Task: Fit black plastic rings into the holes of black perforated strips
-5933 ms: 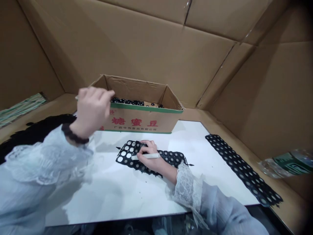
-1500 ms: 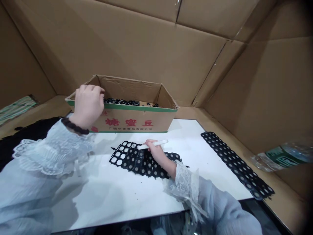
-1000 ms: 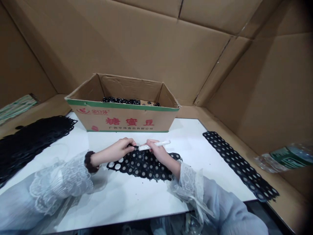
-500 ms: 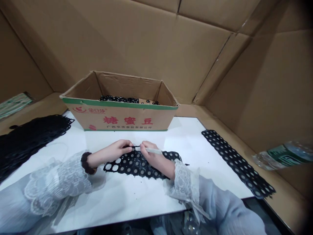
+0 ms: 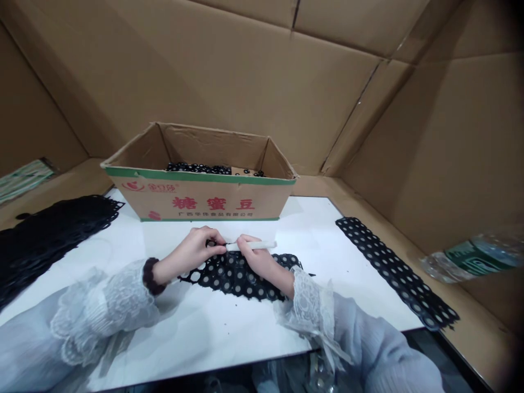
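Note:
A black rubbery sheet [image 5: 239, 275] with rows of round grey discs lies on the white board in front of me; a few of its holes at the left end show white. My left hand [image 5: 200, 250] is closed, thumb and fingers pinching the sheet's upper left edge, which looks slightly raised. My right hand [image 5: 257, 257] grips a white pen-like tool [image 5: 264, 245] and rests over the sheet. The tool's tip points left, close to my left fingertips; whether it touches a disc is hidden.
Behind the sheet stands an open cardboard box [image 5: 213, 204] holding black ring pieces. A pile of black sheets [image 5: 53, 229] lies at the left, another disc-filled sheet [image 5: 393, 267] at the right. A plastic bottle [image 5: 475, 256] is beyond it. Cardboard walls [image 5: 245, 71] surround the board [image 5: 196, 338].
My left hand has shifted slightly right and up, and the sheet's left end appears lifted and bent. The tool has tilted closer to level in my right hand.

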The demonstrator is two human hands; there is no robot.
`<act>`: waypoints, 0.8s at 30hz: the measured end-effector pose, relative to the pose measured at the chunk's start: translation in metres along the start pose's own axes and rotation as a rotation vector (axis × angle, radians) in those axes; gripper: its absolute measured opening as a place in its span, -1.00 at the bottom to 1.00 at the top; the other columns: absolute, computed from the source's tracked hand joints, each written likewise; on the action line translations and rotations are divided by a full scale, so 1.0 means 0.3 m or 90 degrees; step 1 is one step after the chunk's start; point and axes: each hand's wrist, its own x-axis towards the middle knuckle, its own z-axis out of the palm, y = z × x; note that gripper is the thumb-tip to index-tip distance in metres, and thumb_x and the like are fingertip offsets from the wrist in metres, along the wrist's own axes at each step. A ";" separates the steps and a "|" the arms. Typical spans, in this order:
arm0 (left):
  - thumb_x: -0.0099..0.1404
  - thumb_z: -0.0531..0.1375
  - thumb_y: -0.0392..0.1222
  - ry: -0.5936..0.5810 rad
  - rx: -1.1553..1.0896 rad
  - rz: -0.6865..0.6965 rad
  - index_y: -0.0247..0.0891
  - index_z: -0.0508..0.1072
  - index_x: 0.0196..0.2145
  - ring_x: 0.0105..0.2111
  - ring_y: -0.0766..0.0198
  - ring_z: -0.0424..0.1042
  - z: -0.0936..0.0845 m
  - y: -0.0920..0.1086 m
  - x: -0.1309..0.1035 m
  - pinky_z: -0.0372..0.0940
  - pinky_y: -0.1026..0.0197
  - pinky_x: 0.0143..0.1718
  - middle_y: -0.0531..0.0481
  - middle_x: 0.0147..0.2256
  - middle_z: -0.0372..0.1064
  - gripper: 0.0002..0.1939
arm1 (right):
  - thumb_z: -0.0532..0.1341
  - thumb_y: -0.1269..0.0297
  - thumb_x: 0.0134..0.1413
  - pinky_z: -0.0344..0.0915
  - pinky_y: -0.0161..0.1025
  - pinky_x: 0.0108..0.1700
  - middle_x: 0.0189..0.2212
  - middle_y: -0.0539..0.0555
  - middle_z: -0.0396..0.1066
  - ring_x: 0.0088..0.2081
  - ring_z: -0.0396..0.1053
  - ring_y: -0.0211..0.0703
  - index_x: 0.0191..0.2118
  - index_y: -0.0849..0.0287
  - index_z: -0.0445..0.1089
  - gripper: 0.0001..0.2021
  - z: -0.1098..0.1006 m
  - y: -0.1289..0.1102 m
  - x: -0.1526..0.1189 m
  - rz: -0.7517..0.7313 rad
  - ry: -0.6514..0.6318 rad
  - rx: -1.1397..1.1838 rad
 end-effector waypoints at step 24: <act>0.25 -0.06 -0.30 -0.006 0.251 0.054 -0.28 0.46 -0.42 -0.32 0.22 0.37 0.026 0.087 -0.042 0.05 0.07 -0.16 -0.07 -0.38 0.46 -0.70 | -0.06 0.15 0.20 0.07 -0.33 -0.38 -0.61 -0.08 0.06 -0.50 0.08 -0.31 -0.58 0.16 0.07 -0.64 0.008 -0.007 0.001 -0.009 -0.001 0.001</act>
